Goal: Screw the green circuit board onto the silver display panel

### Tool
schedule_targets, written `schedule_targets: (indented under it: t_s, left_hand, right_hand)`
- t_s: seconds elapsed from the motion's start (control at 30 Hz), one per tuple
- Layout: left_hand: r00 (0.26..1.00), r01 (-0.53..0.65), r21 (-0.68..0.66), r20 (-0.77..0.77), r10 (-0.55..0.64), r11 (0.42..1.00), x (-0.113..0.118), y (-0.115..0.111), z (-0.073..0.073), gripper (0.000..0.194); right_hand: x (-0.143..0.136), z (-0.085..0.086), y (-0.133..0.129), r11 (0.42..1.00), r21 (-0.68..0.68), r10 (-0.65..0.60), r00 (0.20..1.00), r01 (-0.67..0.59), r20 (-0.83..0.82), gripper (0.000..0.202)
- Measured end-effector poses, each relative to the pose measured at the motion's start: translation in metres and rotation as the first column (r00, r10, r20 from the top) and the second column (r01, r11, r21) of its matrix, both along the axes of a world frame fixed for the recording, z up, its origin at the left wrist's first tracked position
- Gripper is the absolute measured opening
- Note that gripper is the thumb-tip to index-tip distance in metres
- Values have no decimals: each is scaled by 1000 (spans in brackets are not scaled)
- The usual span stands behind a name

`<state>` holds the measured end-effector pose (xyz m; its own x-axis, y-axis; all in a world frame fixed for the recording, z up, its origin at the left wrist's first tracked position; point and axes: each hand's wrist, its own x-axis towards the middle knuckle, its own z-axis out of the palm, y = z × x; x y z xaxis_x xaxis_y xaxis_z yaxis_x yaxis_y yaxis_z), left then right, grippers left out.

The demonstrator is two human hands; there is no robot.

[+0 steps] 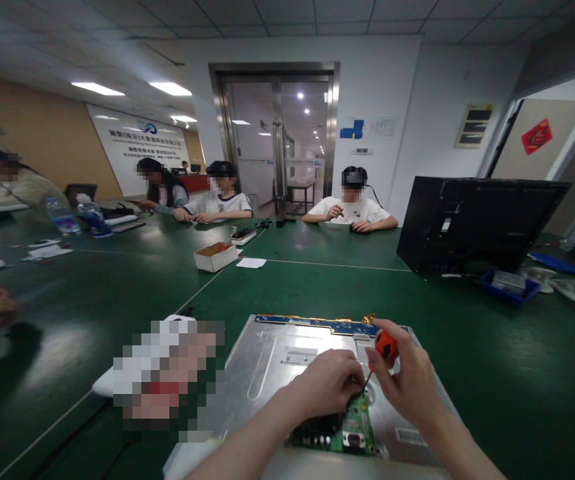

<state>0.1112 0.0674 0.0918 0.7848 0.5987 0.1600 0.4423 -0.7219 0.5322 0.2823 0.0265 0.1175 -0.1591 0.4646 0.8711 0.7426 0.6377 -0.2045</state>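
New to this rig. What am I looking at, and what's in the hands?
There's no robot: a single camera on a person's head looks forward and down. At the bottom, their bare right hand grips an orange screwdriver, its shaft slanting down toward a green circuit board. Their left hand is bent beside the shaft; whether it holds anything is hidden. The board lies on a metal panel, which rests on a green table. Farther off are a white box and other people.

Two bottles (96, 219) stand left of a box (218, 260).
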Motion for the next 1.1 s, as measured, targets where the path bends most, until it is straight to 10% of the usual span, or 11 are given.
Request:
schedule_targets:
  t_s: [1.1]
  left_hand:
    - [999, -22, 69, -33, 24, 997, 0, -2, 2, 15]
  right_hand:
    - [-1, -1, 3, 999, -11, 32, 999, -33, -16, 30]
